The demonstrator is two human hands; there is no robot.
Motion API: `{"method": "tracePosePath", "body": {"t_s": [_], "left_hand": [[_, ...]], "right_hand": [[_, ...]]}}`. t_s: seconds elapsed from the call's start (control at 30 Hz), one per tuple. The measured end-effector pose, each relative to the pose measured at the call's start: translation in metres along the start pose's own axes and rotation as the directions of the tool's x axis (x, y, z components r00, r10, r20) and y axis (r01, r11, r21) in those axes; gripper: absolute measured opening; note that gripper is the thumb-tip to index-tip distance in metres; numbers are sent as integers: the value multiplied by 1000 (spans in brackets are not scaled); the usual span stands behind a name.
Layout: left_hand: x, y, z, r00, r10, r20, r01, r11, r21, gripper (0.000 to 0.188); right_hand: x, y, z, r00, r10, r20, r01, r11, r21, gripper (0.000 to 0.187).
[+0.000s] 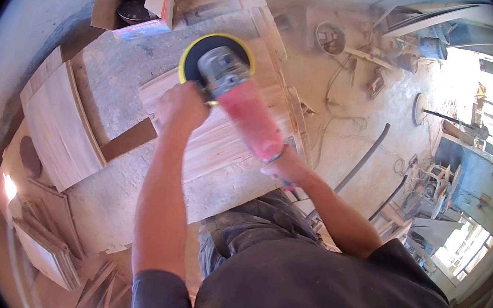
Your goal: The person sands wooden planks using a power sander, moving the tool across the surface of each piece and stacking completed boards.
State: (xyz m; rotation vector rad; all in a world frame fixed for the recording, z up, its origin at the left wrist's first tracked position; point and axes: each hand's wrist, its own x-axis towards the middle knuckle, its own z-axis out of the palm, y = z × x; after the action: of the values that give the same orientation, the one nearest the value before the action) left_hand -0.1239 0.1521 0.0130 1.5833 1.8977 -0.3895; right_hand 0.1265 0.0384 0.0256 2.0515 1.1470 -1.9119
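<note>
Over the dusty worktable, a red-and-grey power tool slants across the middle of the view, its round black disc with a yellow rim toward the far side and its red body pointing back at the person. The left hand is clamped on the tool at the side of the grey head, just beside the disc; the right hand is closed around the rear end of the body, its fingers partly hidden. Below the tool lies a pale, striped wooden panel, partly covered by the disc in this view; whether the two touch, I cannot tell. Beyond the disc, to the left, an open cardboard box holds a dark round object. Nearer on the left is a curved wooden sheet, and a stack of boards leans below it.
</note>
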Motion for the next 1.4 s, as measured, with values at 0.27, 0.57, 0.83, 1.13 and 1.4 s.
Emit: {"method": "tracePosePath", "body": {"t_s": [0.27,0.57,0.83,1.13,1.4], "left_hand": [[5,119,29,979,203,-13,-203,978,-40,26],[-91,100,97,996,41,85,-32,994,-109,26],[-242,-72,168,901,-423,-99,405,901,-156,22],[-455,-104,233,639,-768,-40,720,616,-318,21],[-499,-146,301,553,-825,113,732,417,-539,22]], "right_hand": [[0,110,-53,997,-33,-70,55,936,347,14],[-30,209,-31,972,-220,-77,220,975,-8,30],[-48,112,14,826,-241,509,428,856,-289,59],[71,58,-24,720,-573,-391,351,787,-508,95],[87,70,65,498,-608,-618,205,775,-598,94]]}}
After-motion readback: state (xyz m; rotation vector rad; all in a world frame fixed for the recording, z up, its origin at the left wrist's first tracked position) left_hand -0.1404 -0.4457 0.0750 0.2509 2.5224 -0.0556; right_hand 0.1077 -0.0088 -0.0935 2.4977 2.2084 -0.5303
